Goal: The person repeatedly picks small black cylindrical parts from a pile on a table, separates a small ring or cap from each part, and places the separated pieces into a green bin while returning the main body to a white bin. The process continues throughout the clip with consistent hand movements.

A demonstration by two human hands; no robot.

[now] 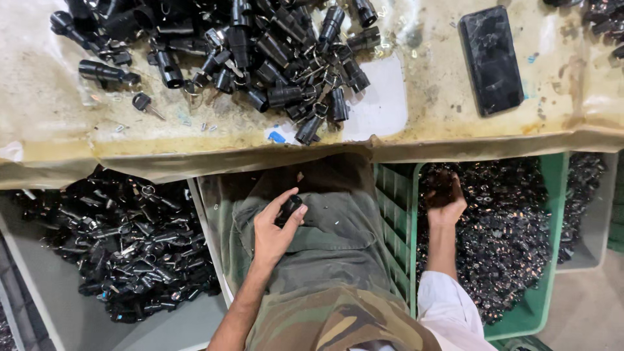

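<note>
- I am seated at a small-parts assembly workshop station.
- Upper part of the frame: a stained, plastic-covered workbench [455, 123] carries a heap of identical black lock cylinders [260, 52] with keys on wire rings.
- Lower left of the frame: a grey bin [58, 312] holds many more of the same black parts.
- Right of the frame: a green plastic crate [549, 214] is filled with small dark metal components.
- Bulk sorted stock, worn work surface and floor-level bins indicate manual production work, not a home or office.
</note>
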